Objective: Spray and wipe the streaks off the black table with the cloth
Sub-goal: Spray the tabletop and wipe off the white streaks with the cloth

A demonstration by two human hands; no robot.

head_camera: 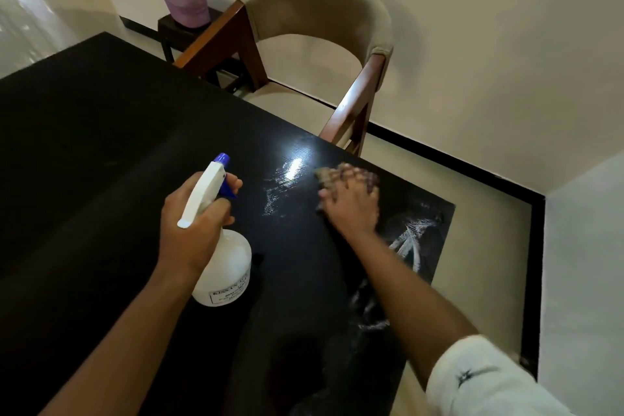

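Black counter [101,152] filling the near and left part of the view, its far edge running diagonally toward the right corner. Left hand [192,223] raised over the middle of the counter, fingers [233,184] clenched round the neck of a white spray bottle [224,267], one finger on the blue trigger, blue nozzle [223,159] pointing away toward the far edge. Bottle body round and translucent, a printed label near its base, too blurred to read. Cannot tell whether the base touches the counter or hangs just above it.

Right hand [351,203] pressed flat on the counter near its far right edge, fingers spread and bearing down on a cloth [329,174], only a pale checked bit of it showing past the fingertips; hand and cloth smeared by motion blur. White sleeve [483,382] pushed up on the right forearm.

White streaks [410,240] just right of the right wrist, near the counter's right corner, more along the near right edge under the forearm. Wet sheen [287,179] with a bright glare between the two hands.

Beyond the far edge, a wooden chair [320,44] with a beige curved back, and farther left a small dark stool [179,30] carrying a purple container [187,7] against the wall.
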